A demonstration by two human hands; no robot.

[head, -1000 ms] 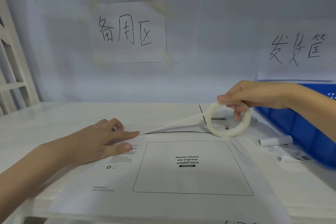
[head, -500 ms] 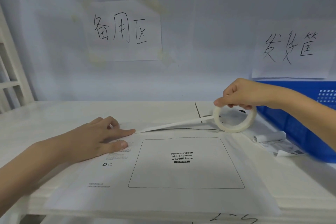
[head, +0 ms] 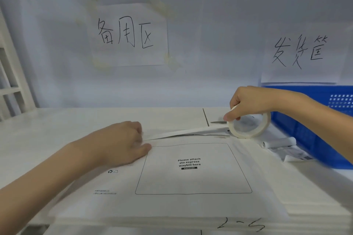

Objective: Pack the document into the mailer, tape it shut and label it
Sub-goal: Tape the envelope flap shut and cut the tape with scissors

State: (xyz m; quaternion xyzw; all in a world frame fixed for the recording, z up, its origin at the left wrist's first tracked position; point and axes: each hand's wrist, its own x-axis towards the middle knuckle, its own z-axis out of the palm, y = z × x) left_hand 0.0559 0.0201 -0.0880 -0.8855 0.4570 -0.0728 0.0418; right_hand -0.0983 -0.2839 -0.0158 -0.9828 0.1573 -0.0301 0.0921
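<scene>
The mailer lies flat on your white table, printed waybill box facing up, its wide sealed edge running left to right along the far side. Your left hand presses the tape strip down at that edge's left end, fingers curled under. At the right end, your right hand pinches the tape roll — strip pulled taut along the edge. Beyond the mailer, right, stands a blue crate; handwritten signs hang on the wall.

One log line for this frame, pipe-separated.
phase: taping | left hand: pins tape end on mailer | right hand: holds tape roll | strip: off mailer | label: none
</scene>
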